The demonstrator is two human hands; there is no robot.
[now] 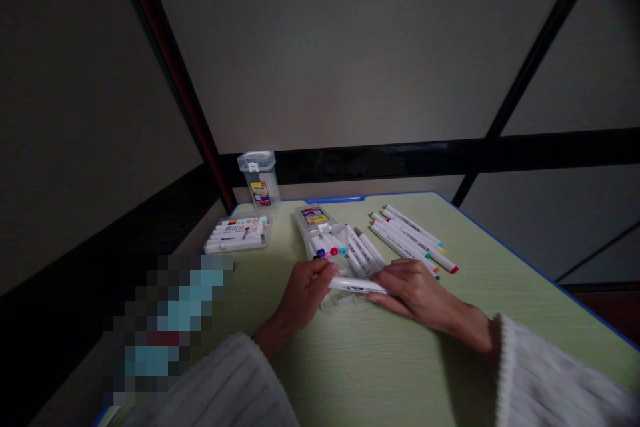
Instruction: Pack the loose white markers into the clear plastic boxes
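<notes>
pinching the marker: we have one white marker lying crosswise between our hands, just on our side of the lying clear case, its printed barrel showing.
left hand: our left hand closes thumb and fingers round the marker's left end.
right hand: our right hand has its fingers curled over the other end, so we cannot see that tip.
handling: we judge it best to grip lightly near both ends, hold the barrel level, and turn it with the thumbs so that the print stays readable.
clear film or lid: a see-through piece sits beneath our hands; we cannot tell which it is, and would avoid leaning on it.
lying clear case: this case rests on its side, mouth towards us, with coloured marker ends inside.
loose markers: some lie beside the case, partly behind our right hand, and another group lies farther right; our wrist could nudge them.
farther back: a flat box of markers and an upright lidded case stand at the left of the counter.
</notes>
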